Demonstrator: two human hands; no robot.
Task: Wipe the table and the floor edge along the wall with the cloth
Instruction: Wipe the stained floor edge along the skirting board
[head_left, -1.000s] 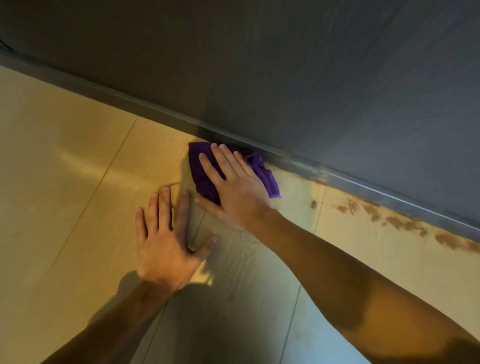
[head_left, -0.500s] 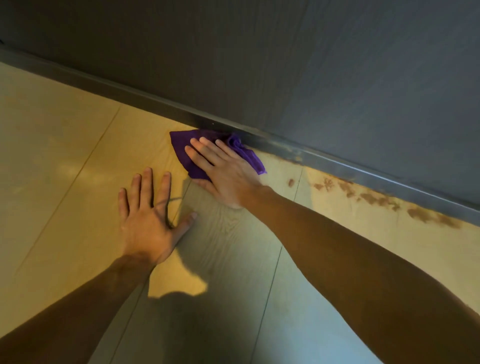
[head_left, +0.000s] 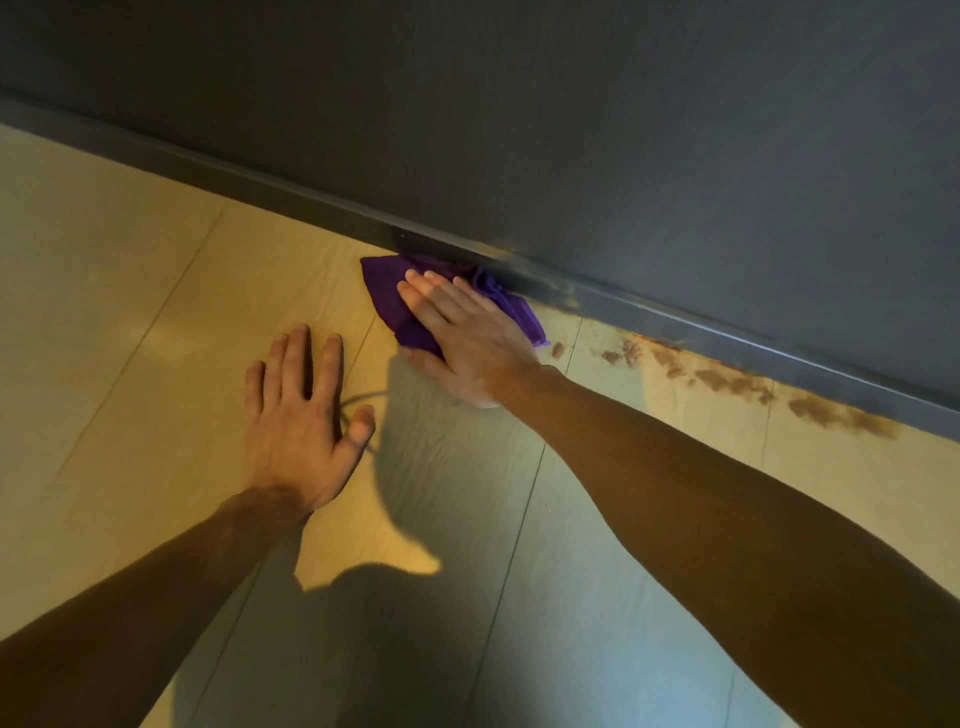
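A purple cloth (head_left: 387, 291) lies crumpled on the pale wood-look floor (head_left: 130, 291), pushed against the dark grey baseboard (head_left: 208, 179) of the wall. My right hand (head_left: 467, 332) presses flat on the cloth with its fingers pointing up-left; the cloth's middle is hidden under the palm. My left hand (head_left: 301, 421) rests flat on the floor to the left of the cloth, fingers spread and holding nothing. Brown stains (head_left: 727, 382) run along the floor edge to the right of the cloth, the nearest spot just beside its right corner.
The dark grey wall (head_left: 623, 130) fills the upper half of the view. My shadow (head_left: 415, 597) falls over the floor planks between my arms. A thin dark curved line (head_left: 363, 399) lies on the floor by my left thumb.
My right hand has slid the cloth to the right along the baseboard, closer to the brown stains. My left hand stays flat on the floor.
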